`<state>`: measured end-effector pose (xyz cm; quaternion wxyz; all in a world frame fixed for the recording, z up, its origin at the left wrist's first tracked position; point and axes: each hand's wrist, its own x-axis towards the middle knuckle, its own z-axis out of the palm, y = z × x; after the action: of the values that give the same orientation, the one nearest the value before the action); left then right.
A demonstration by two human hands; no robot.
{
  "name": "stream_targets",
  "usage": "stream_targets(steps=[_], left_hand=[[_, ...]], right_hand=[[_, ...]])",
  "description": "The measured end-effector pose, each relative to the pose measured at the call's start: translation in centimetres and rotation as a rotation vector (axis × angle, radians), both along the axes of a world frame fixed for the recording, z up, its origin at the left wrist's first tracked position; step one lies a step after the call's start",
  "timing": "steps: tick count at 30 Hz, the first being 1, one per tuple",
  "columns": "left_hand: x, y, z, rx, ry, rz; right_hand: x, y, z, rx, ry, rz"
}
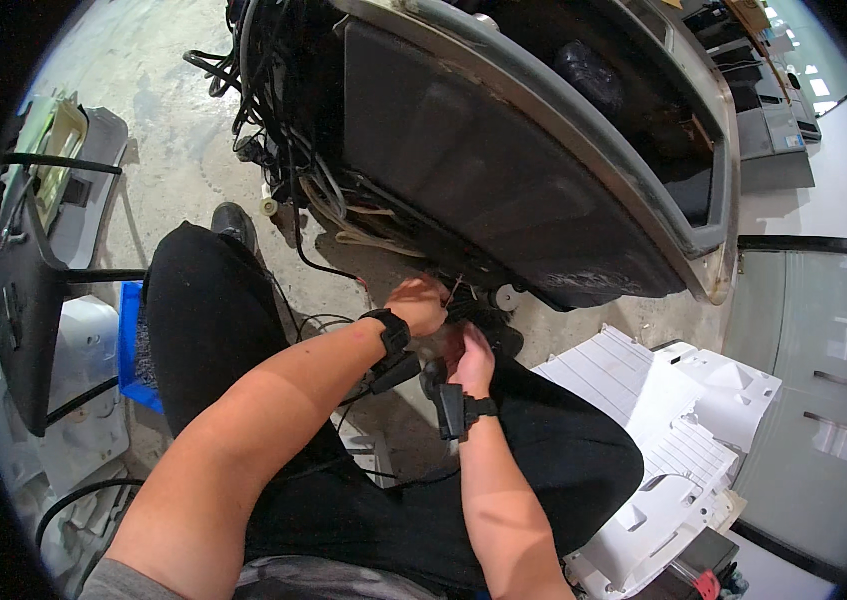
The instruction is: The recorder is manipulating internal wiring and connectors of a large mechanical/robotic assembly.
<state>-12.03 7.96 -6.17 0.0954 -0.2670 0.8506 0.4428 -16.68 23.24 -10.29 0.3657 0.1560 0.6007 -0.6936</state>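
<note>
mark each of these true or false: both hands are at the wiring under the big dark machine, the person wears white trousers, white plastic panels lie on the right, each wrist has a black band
1. The left hand and right hand are at the wires under the dark machine. True.
2. The person wears white trousers. False: the trousers are black.
3. White plastic panels lie on the floor to the right. True.
4. Neither wrist wears anything. False: each has a black band, left wrist band and right wrist band.
</note>
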Motion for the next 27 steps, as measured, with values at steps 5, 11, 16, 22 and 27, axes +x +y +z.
stream_targets(steps=[5,11,16,22,27], left_hand=[[0.0,0.0,-0.5,-0.021,0.032,-0.046],[0.7,-0.5,-2.0,-0.126,0.067,-0.102],[0.9,-0.3,-1.3,-0.105,0.063,-0.066],[2.3,-0.3,-1.7,-0.207,0.12,-0.153],[3.7,-1.3,0.6,-0.188,0.056,-0.245]], right_hand=[[-2.1,-2.7,2.9,-0.088,0.016,0.042],[-2.9,-4.4,3.3,-0.093,-0.045,0.11],[-3.4,-4.8,2.8,-0.094,-0.069,0.101],[-2.7,-5.8,4.2,0.022,0.003,0.159],[-3.1,-4.1,2.8,0.016,0.0,0.2]])
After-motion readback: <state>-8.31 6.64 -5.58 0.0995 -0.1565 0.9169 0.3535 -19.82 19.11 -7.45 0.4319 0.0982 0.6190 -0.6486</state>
